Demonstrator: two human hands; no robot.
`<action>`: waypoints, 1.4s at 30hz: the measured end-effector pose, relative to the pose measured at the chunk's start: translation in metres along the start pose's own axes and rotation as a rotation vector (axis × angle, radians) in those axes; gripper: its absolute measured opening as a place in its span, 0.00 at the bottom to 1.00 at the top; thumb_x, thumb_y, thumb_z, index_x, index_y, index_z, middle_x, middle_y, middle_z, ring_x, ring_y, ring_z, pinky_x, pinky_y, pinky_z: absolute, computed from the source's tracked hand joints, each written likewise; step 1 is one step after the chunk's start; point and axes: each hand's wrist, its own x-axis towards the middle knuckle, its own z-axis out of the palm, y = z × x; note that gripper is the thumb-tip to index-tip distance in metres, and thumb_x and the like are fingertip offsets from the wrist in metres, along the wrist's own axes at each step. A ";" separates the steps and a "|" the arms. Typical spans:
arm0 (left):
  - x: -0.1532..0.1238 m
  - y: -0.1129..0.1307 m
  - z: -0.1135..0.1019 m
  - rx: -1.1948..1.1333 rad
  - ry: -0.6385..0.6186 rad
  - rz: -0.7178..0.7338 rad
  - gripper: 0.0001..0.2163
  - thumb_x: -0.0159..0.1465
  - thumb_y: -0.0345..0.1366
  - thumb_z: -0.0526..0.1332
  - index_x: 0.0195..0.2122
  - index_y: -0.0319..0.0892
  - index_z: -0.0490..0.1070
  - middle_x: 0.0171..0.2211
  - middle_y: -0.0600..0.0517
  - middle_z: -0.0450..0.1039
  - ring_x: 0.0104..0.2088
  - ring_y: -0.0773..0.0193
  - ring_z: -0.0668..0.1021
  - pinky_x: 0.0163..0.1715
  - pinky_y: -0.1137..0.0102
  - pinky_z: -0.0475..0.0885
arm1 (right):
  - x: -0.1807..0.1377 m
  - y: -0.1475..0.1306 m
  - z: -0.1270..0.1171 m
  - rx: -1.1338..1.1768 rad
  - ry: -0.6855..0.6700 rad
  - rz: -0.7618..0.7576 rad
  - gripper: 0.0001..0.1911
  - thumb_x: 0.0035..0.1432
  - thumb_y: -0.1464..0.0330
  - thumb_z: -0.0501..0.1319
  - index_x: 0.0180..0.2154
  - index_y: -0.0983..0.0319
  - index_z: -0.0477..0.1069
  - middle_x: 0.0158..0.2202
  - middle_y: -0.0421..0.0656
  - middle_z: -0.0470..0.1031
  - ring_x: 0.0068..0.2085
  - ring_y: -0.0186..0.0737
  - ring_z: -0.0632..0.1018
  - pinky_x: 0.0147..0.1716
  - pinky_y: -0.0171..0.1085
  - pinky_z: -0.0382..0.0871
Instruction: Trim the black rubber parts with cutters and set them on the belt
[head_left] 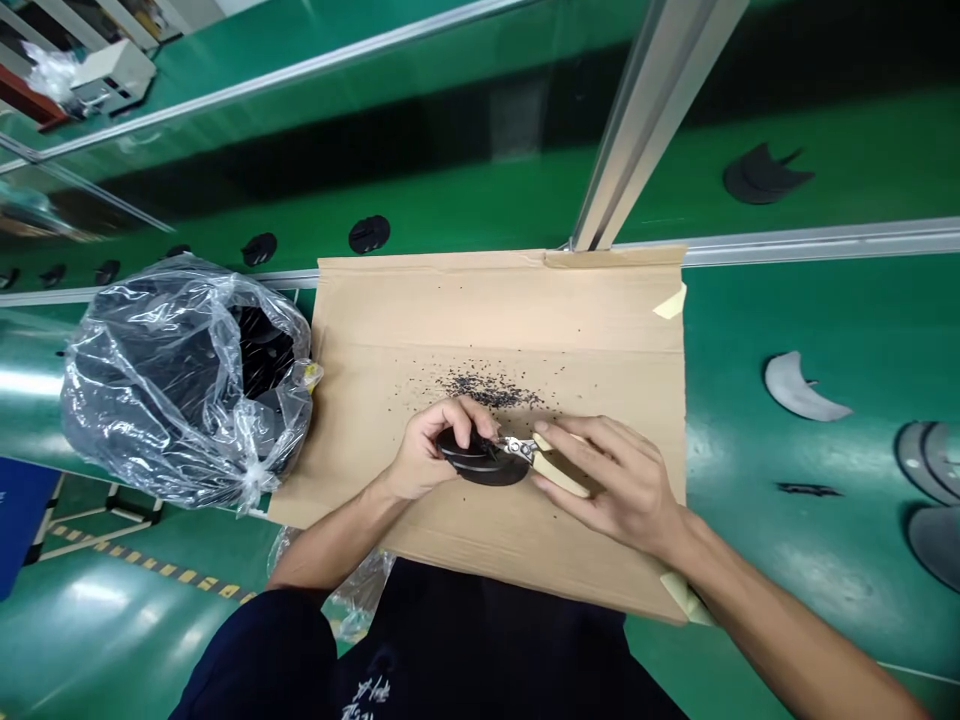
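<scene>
My left hand [431, 445] is closed around a black round plastic part [484, 465], holding it just above a sheet of cardboard [600, 310]. My right hand [611, 480] grips a small pair of cutters with cream handles [551, 468]. The cutters' metal jaws [516, 447] touch the top edge of the black part. Just behind the hands, small black trimmings [487, 388] are scattered on the cardboard.
A clear plastic bag [184, 380] of black parts lies left of the cardboard. Loose black parts [369, 233] sit on the green belt behind; a larger one [765, 175] lies far right. Grey curved pieces [802, 388] lie to the right. A metal post [645, 120] rises behind.
</scene>
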 end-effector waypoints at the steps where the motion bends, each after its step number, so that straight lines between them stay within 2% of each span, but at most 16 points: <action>1: 0.000 0.000 0.000 0.023 -0.004 0.014 0.17 0.58 0.40 0.74 0.30 0.41 0.65 0.36 0.51 0.75 0.39 0.65 0.79 0.45 0.67 0.76 | 0.000 0.000 -0.001 -0.009 -0.004 -0.010 0.26 0.62 0.67 0.68 0.60 0.60 0.68 0.43 0.48 0.80 0.39 0.42 0.81 0.36 0.42 0.79; 7: -0.001 0.004 -0.002 0.084 -0.023 0.019 0.16 0.59 0.42 0.74 0.30 0.41 0.67 0.36 0.50 0.78 0.38 0.65 0.81 0.50 0.63 0.78 | 0.003 0.001 -0.007 -0.070 -0.045 -0.057 0.25 0.62 0.67 0.68 0.60 0.58 0.68 0.42 0.46 0.82 0.37 0.39 0.80 0.34 0.38 0.76; 17: -0.001 0.008 -0.002 0.007 -0.098 -0.044 0.15 0.60 0.40 0.73 0.28 0.40 0.67 0.35 0.49 0.80 0.37 0.66 0.82 0.50 0.63 0.79 | 0.006 0.007 -0.017 -0.135 -0.095 -0.160 0.25 0.64 0.64 0.67 0.60 0.58 0.67 0.42 0.46 0.82 0.36 0.39 0.79 0.33 0.37 0.74; 22: -0.003 0.006 -0.002 0.012 -0.096 -0.082 0.17 0.60 0.43 0.73 0.27 0.40 0.66 0.35 0.49 0.79 0.38 0.64 0.82 0.50 0.63 0.80 | 0.003 0.005 -0.015 -0.127 -0.094 -0.161 0.27 0.63 0.65 0.67 0.62 0.58 0.67 0.43 0.46 0.83 0.38 0.39 0.80 0.34 0.38 0.75; 27: -0.003 0.006 -0.002 0.006 -0.095 -0.059 0.17 0.60 0.42 0.73 0.27 0.41 0.66 0.35 0.50 0.79 0.38 0.65 0.82 0.50 0.62 0.80 | 0.001 0.004 -0.014 -0.130 -0.099 -0.155 0.27 0.64 0.66 0.67 0.63 0.59 0.66 0.43 0.47 0.83 0.38 0.39 0.80 0.33 0.37 0.75; 35: -0.004 0.004 -0.002 0.002 -0.084 -0.001 0.12 0.61 0.38 0.72 0.30 0.40 0.70 0.36 0.49 0.81 0.39 0.65 0.83 0.50 0.64 0.80 | 0.005 -0.001 -0.016 -0.154 -0.104 -0.143 0.21 0.68 0.68 0.63 0.60 0.60 0.66 0.40 0.46 0.82 0.34 0.38 0.79 0.32 0.36 0.75; 39: -0.005 0.002 -0.001 0.015 -0.058 -0.009 0.14 0.60 0.39 0.73 0.28 0.40 0.69 0.34 0.49 0.81 0.38 0.65 0.84 0.48 0.65 0.81 | 0.005 0.000 -0.017 -0.117 -0.107 -0.164 0.18 0.66 0.72 0.63 0.57 0.65 0.68 0.39 0.48 0.81 0.36 0.39 0.79 0.33 0.36 0.77; 42: -0.006 0.002 -0.001 0.020 -0.048 -0.021 0.15 0.59 0.40 0.74 0.28 0.40 0.69 0.34 0.49 0.81 0.38 0.64 0.84 0.48 0.65 0.81 | 0.005 0.000 -0.015 -0.084 -0.102 -0.151 0.19 0.66 0.72 0.64 0.57 0.64 0.68 0.40 0.47 0.81 0.37 0.39 0.80 0.35 0.36 0.78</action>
